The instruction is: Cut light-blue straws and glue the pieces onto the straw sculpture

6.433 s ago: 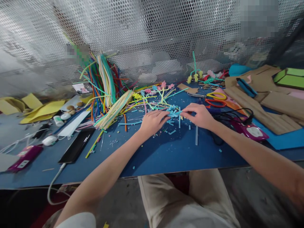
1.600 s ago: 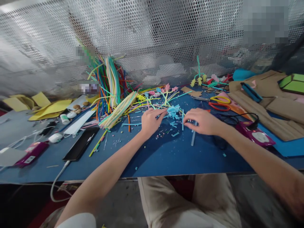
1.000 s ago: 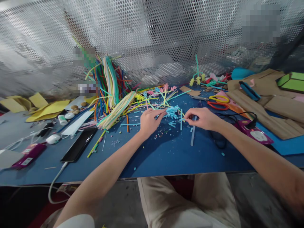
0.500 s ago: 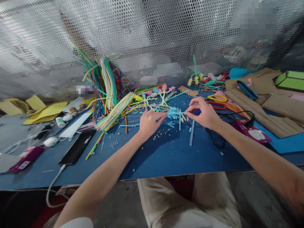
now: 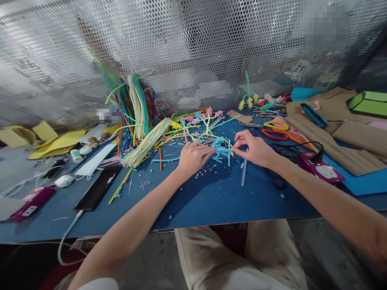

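Between my hands is a light blue pipe-cleaner flower (image 5: 221,141) with short fuzzy petals. My left hand (image 5: 193,156) pinches it from the left, thumb and forefinger together. From the right, my right hand (image 5: 254,148) grips the flower's thin end with its fingertips. A straight blue pipe-cleaner piece (image 5: 229,158) lies just below, on the blue tabletop (image 5: 208,201), among small cut scraps. A clear glue stick (image 5: 244,173) rests under my right hand. Finished pink and yellow pipe-cleaner flowers (image 5: 209,112) lie beyond.
A pale pipe-cleaner bundle (image 5: 148,141) and scissors (image 5: 275,129) flank my hands. Cardboard (image 5: 338,133), a cutter (image 5: 314,114) and a purple power strip (image 5: 322,167) with cables are at right. At left lie a phone (image 5: 98,188) and a mask (image 5: 96,160). Perforated metal (image 5: 169,48) stands behind.
My right hand has come slightly left and down, closer to my left hand, uncovering the scissor blades. The blue flower has turned and its petals look more spread.
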A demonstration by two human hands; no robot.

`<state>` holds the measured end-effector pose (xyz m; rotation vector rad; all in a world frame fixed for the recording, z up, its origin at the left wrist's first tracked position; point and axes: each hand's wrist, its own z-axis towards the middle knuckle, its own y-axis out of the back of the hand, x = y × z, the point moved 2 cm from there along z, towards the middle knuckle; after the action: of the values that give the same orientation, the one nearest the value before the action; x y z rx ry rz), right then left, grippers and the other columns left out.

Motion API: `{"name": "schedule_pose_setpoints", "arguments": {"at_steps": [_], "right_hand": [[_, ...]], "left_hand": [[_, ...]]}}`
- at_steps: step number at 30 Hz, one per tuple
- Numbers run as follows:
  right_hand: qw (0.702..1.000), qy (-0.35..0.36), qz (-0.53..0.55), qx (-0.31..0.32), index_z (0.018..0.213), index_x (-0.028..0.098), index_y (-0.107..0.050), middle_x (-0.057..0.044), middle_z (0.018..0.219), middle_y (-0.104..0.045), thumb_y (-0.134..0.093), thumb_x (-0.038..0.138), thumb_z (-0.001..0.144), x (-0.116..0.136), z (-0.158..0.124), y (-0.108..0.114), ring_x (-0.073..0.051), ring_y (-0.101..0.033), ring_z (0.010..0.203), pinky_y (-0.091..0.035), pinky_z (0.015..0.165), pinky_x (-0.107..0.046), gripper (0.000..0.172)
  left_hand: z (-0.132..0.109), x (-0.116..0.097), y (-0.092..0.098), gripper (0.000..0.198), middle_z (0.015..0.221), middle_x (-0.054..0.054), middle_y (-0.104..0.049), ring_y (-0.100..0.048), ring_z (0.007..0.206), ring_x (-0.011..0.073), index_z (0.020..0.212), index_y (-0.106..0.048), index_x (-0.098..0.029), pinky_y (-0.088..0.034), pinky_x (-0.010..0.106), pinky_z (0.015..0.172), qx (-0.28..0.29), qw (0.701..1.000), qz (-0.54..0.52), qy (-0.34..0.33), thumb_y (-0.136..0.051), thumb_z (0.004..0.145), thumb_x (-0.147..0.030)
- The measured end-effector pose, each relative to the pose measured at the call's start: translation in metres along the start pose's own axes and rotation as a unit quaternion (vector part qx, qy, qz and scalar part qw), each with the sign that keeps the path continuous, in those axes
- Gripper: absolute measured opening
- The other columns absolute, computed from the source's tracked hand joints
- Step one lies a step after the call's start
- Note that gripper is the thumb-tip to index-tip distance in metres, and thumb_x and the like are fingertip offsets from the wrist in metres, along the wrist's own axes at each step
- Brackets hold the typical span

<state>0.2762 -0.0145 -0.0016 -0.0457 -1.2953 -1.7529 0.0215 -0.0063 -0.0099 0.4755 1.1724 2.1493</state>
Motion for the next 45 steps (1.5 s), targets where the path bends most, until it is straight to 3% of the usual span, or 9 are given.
{"name": "schedule_pose_setpoints", "arguments": {"at_steps": [24, 29, 34, 38, 40, 43, 45], "right_hand": [[0.999, 0.006, 0.016, 0.032, 0.108, 0.025, -0.039, -0.005, 0.092, -0.076, -0.055, 0.037, 0.094, -0.006, 0.000, -0.003, -0.022, -0.072, 0.084, -0.051, 0.071, -0.034, 0.025], [0.999, 0.010, 0.015, 0.036, 0.114, 0.024, -0.040, -0.005, 0.093, -0.076, -0.055, 0.035, 0.095, -0.006, 0.000, -0.004, -0.022, -0.071, 0.083, -0.051, 0.074, -0.034, 0.027], [1.000, 0.003, 0.016, 0.013, 0.130, 0.024, -0.039, -0.004, 0.097, -0.077, -0.056, 0.038, 0.095, -0.001, 0.000, 0.000, -0.022, -0.072, 0.088, -0.052, 0.074, -0.033, 0.040], [0.993, -0.031, -0.084, -0.079, 0.130, 0.022, -0.045, -0.007, 0.104, -0.074, -0.047, 0.029, 0.097, -0.009, 0.000, 0.014, -0.023, -0.070, 0.090, -0.051, 0.080, -0.035, 0.033], [0.976, -0.068, -0.190, -0.084, 0.126, 0.018, -0.052, -0.011, 0.111, -0.071, -0.048, 0.024, 0.092, -0.020, -0.003, 0.021, -0.028, -0.067, 0.101, -0.050, 0.085, -0.039, 0.035], [0.933, -0.116, -0.341, 0.005, 0.123, 0.011, -0.057, -0.022, 0.127, -0.059, -0.058, 0.029, 0.080, -0.038, -0.010, 0.024, -0.041, -0.055, 0.118, -0.047, 0.092, -0.050, 0.046], [0.916, -0.140, -0.372, 0.059, 0.126, 0.007, -0.056, -0.025, 0.131, -0.053, -0.060, 0.033, 0.078, -0.045, -0.014, 0.023, -0.044, -0.049, 0.122, -0.046, 0.091, -0.052, 0.055]], "left_hand": [[0.001, -0.001, 0.002, 0.028, 0.100, 0.001, -0.079, -0.062, 0.085, 0.0200, 0.111, -0.076, -0.033, -0.036, 0.036, 0.074, 0.021, 0.999, 0.016, -0.027, -0.052, 0.101, -0.041], [0.001, -0.002, 0.003, 0.026, 0.099, 0.001, -0.079, -0.062, 0.085, 0.0196, 0.110, -0.076, -0.032, -0.035, 0.036, 0.073, 0.016, 0.999, 0.006, -0.032, -0.053, 0.101, -0.040], [0.002, -0.002, 0.004, 0.028, 0.099, 0.001, -0.079, -0.063, 0.084, 0.0180, 0.109, -0.077, -0.030, -0.035, 0.036, 0.073, 0.018, 0.999, 0.020, -0.030, -0.051, 0.102, -0.040], [0.002, 0.001, 0.004, 0.029, 0.098, 0.000, -0.079, -0.066, 0.082, 0.0174, 0.106, -0.077, -0.030, -0.037, 0.034, 0.072, 0.006, 1.000, 0.017, 0.004, -0.051, 0.102, -0.040], [0.001, 0.003, 0.002, 0.028, 0.099, 0.000, -0.079, -0.068, 0.085, 0.0179, 0.105, -0.077, -0.031, -0.039, 0.034, 0.074, -0.002, 1.000, 0.002, 0.027, -0.051, 0.102, -0.040], [0.000, 0.006, -0.001, 0.026, 0.100, 0.001, -0.079, -0.070, 0.089, 0.0179, 0.106, -0.077, -0.031, -0.042, 0.033, 0.078, -0.012, 0.997, -0.027, 0.066, -0.053, 0.101, -0.039], [0.000, 0.008, -0.002, 0.026, 0.099, 0.001, -0.079, -0.070, 0.089, 0.0176, 0.107, -0.077, -0.031, -0.044, 0.032, 0.079, -0.011, 0.996, -0.038, 0.080, -0.053, 0.101, -0.039]]}}
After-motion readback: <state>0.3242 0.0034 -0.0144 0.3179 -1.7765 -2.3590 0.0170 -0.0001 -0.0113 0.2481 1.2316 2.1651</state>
